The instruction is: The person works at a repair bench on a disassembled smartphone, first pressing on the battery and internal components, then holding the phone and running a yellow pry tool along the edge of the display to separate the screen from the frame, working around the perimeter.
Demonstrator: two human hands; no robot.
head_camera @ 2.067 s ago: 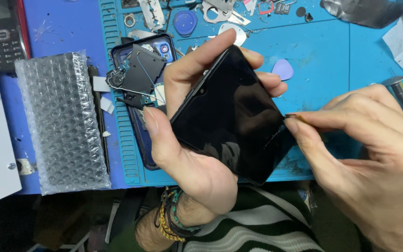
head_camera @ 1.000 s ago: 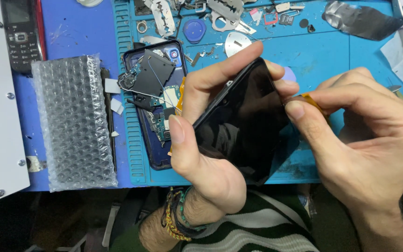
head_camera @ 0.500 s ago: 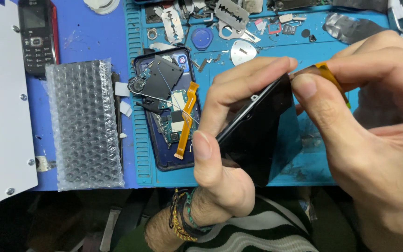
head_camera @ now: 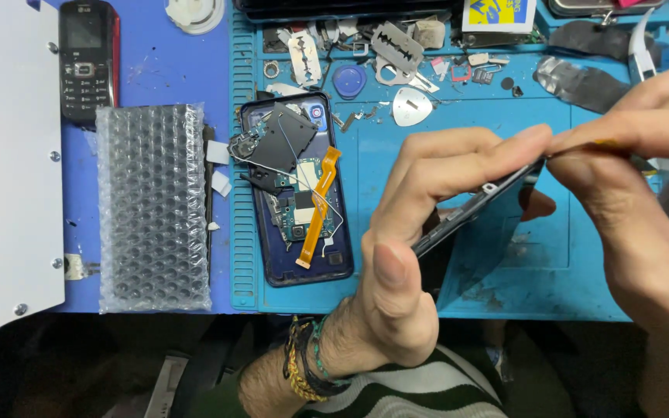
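- Left hand grips my black phone screen edge-on above the blue mat.
- Right hand pinches its top corner, fingers closed.
- Opened phone body lies beyond on mat, bubble wrap left on tabletop.

- Black phone screen panel: thin, dark, seen nearly edge-on, tilted up to the right above the blue mat, gripped along its edges.
- Small orange piece at its upper right corner, pinched between fingertips.
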